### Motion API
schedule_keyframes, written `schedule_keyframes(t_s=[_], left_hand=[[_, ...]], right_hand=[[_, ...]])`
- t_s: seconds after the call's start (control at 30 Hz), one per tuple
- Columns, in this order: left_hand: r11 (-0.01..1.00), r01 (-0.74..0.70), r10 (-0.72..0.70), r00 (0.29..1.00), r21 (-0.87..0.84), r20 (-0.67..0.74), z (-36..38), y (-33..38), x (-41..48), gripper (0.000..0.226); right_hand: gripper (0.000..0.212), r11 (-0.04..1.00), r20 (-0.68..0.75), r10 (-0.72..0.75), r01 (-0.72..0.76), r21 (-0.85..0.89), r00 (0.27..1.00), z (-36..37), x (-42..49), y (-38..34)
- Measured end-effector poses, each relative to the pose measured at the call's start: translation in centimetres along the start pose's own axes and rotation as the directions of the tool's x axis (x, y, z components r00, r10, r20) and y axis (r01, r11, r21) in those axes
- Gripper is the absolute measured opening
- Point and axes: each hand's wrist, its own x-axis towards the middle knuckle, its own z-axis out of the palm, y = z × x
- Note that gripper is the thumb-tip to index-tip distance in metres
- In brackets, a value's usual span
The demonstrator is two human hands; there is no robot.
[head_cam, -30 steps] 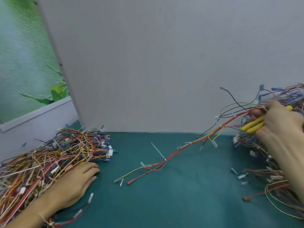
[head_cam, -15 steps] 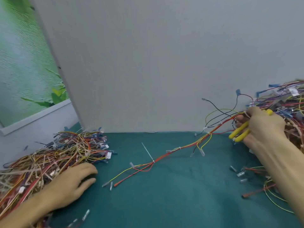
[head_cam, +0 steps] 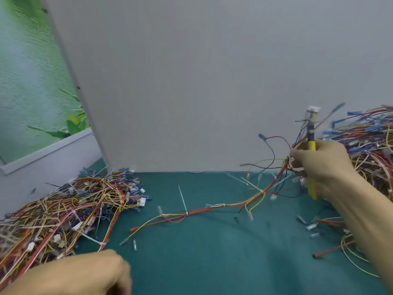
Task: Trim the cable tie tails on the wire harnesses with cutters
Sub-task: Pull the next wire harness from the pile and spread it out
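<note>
My right hand (head_cam: 324, 167) grips the yellow-handled cutters (head_cam: 312, 189) upright and pinches one end of a wire harness (head_cam: 214, 206) against them. The harness of red, yellow and black wires slopes down to the left onto the green mat (head_cam: 212, 258). A long white cable tie tail (head_cam: 182, 199) sticks up from it near its low end, and another tail (head_cam: 252, 184) juts out higher up. My left hand (head_cam: 85, 273) hovers low at the bottom left beside the left pile, fingers loosely bent, holding nothing.
A pile of harnesses (head_cam: 70, 211) covers the mat's left side and a second pile (head_cam: 374, 143) rises at the right behind my hand. Loose wires and terminals (head_cam: 312, 226) lie under my right forearm. A grey board (head_cam: 212, 81) stands along the back edge.
My right hand has lifted the harness end and turned the cutters from slanted to upright. My left hand has come off the mat toward me. The harness's low end slid left.
</note>
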Motion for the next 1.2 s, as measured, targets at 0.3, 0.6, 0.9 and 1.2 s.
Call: schedule_keyframes(t_s=[0.3, 0.6, 0.9, 1.2], left_hand=[[0.324, -0.239, 0.06, 0.971, -0.915, -0.233, 0.2, 10.6, 8.3, 0.022], [-0.645, -0.29, -0.185, 0.957, -0.707, -0.223, 0.3, 13.3, 13.2, 0.018], [-0.359, -0.667, -0.337, 0.745, -0.653, -0.576, -3.6, 14.1, 9.7, 0.015], [0.034, -0.818, -0.425, 0.508, -0.574, -0.749, -12.1, 12.0, 5.0, 0.016]], right_hand=[[0.016, 0.889, 0.103, -0.267, 0.286, -0.359, 0.958, -0.3, -1.4, -1.5], [0.014, 0.978, 0.041, -0.158, 0.162, -0.129, 0.987, -2.5, -1.9, -1.5], [0.019, 0.959, 0.025, -0.162, 0.163, -0.232, 0.986, -3.5, -1.2, -1.4], [0.012, 0.797, 0.009, -0.062, 0.044, 0.603, 0.998, -1.6, 0.4, -4.4]])
